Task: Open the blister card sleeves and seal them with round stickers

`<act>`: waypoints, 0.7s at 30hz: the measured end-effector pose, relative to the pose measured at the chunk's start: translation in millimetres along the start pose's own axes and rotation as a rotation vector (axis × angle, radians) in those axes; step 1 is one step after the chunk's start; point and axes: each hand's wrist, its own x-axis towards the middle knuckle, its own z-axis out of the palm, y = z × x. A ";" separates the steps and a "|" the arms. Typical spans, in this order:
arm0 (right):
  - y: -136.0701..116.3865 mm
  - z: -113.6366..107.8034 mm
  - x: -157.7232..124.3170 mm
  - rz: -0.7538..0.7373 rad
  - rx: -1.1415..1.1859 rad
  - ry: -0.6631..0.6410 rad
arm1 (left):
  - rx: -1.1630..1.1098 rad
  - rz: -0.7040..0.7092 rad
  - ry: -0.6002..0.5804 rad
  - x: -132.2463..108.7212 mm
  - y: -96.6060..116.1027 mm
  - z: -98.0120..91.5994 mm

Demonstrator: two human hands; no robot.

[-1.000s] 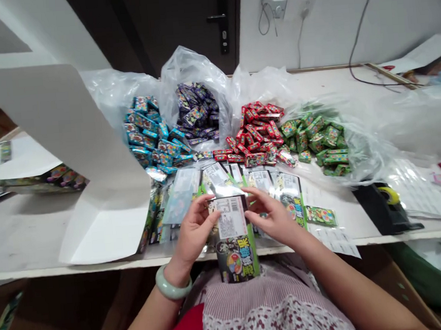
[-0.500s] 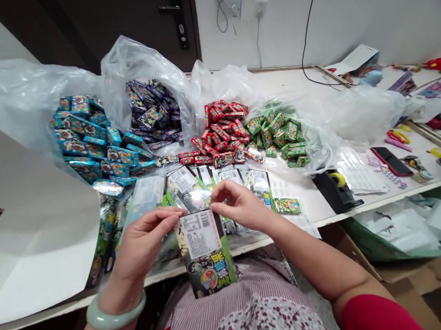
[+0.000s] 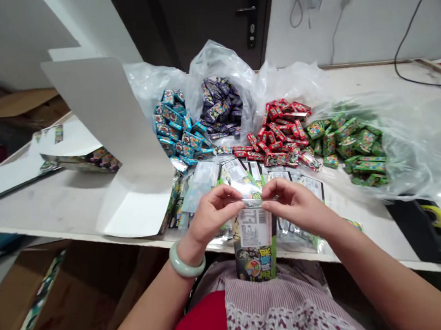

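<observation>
I hold a small printed packet upright over my lap, its barcode label facing me. My left hand, with a pale green bangle on the wrist, pinches the packet's top left corner. My right hand pinches the top right corner, fingers closed on the clear flap. Just behind my hands, a row of similar flat packets lies on the white table.
Open plastic bags hold piles of small boxes: blue, purple, red and green. A bent white card sheet stands at left. A black tape dispenser sits at right. Cardboard boxes are under the table.
My view swung right and then back left. Both hands rose to the packet's top edge and now pinch it at both corners; the packet stands more upright.
</observation>
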 end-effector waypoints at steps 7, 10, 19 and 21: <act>-6.5 5.9 8.0 0.064 0.045 -0.095 | -0.143 -0.093 -0.054 1.9 -2.0 -2.6; -11.1 9.7 6.2 0.020 -0.060 -0.086 | -0.203 -0.083 -0.083 -0.6 -3.1 -6.0; -11.2 16.5 -3.0 -0.205 -0.296 -0.105 | -0.135 0.081 -0.133 -13.9 -11.9 -22.5; -9.0 16.5 -2.8 -0.208 -0.286 -0.090 | -0.169 0.025 -0.139 -13.0 -12.7 -23.9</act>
